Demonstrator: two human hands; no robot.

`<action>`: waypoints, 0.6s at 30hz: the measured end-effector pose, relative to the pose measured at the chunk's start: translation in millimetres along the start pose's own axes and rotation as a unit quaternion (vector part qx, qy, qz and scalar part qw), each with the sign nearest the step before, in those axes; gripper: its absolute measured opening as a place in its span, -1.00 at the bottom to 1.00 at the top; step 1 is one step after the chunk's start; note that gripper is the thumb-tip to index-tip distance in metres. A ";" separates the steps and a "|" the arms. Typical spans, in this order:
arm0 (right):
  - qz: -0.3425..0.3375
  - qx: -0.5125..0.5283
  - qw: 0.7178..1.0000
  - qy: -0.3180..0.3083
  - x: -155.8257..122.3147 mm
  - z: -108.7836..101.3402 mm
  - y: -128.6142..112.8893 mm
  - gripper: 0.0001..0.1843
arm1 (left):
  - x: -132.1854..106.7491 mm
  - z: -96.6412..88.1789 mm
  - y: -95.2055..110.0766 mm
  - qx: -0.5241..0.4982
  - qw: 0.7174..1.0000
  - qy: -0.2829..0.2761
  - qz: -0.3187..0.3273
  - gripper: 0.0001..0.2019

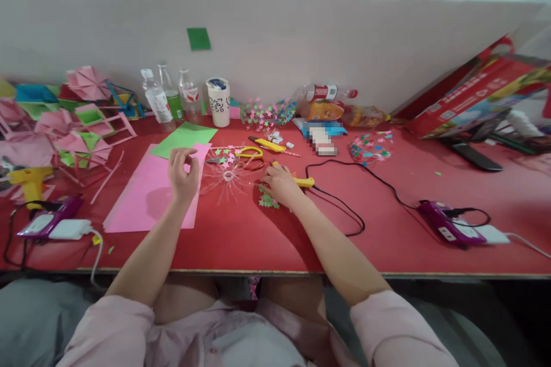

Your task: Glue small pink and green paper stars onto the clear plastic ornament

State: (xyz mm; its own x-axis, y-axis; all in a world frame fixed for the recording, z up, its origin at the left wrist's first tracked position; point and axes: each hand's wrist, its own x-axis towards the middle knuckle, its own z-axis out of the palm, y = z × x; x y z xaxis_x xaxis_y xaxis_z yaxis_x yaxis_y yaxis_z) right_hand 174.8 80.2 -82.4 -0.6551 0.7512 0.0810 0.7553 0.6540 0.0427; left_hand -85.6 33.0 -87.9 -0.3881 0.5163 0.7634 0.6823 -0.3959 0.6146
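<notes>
My left hand [183, 176] hovers over the edge of a pink paper sheet [146, 195]; its thumb and forefinger are curled together, and anything between them is too small to make out. With fingers bent down and close together, my right hand [280, 184] is at a small pile of green paper stars [268, 199]. Its fingertips are partly hidden. Between the hands lies a clear plastic piece cut into spread strips [228, 176], with pink and green stars [224, 156] just behind it. A yellow glue gun [305, 182] lies beside my right hand, partly covered by it.
Scissors [252, 153] and a yellow utility knife [269, 144] lie behind. Bottles [157, 97] and a cup [218, 103] stand along the partition [275, 40]. Black cable [361, 223] runs to a purple power unit [450, 223]. Folded paper shapes [86, 149] and another glue gun [32, 180] sit left.
</notes>
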 end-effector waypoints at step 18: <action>0.098 0.224 0.956 0.161 -14.0 -29.2 0.4 -0.85 | -13.9 -10.9 49.4 -0.036 0.979 -0.105 0.172 -0.81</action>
State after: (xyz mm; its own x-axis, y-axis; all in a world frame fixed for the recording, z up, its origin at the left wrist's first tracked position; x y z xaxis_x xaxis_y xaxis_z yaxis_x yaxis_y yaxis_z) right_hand 184.9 67.4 -54.4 -0.4063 0.8443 0.3495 0.7309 0.5298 -0.4303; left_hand -53.2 -2.1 -66.0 -0.0017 0.4852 0.8744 0.7011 -0.6230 0.3470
